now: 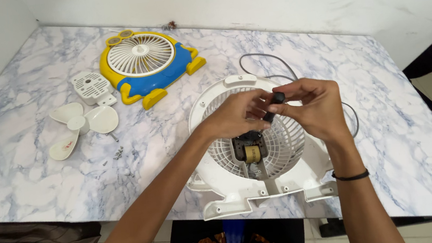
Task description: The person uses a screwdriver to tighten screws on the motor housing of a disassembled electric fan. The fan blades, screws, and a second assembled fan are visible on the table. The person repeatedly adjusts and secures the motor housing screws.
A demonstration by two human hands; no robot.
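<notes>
Head view. A white fan housing [264, 185] is laid flat at the near edge of the marble-patterned tabletop [397, 136], its grille uppermost and a small motor [252, 152] exposed at the centre of the grille. Above the grille, a black-handled screwdriver [272, 105] is held between both hands. The handle is gripped from the right by the right hand [315, 109], whose fingers are closed around its upper end; a black band [351, 176] is worn on that wrist. The lower part of the tool is pinched by the fingers of the left hand [236, 115], which are drawn together on it. The tip is directed down toward the motor; contact with it cannot be determined. A grey cable [268, 58] is seen trailing from behind the housing. To the left, well apart, a yellow-and-blue front cover [147, 64], a white three-bladed propeller [80, 125], a small white perforated cap [91, 87] and loose screws [119, 153] are laid out.
</notes>
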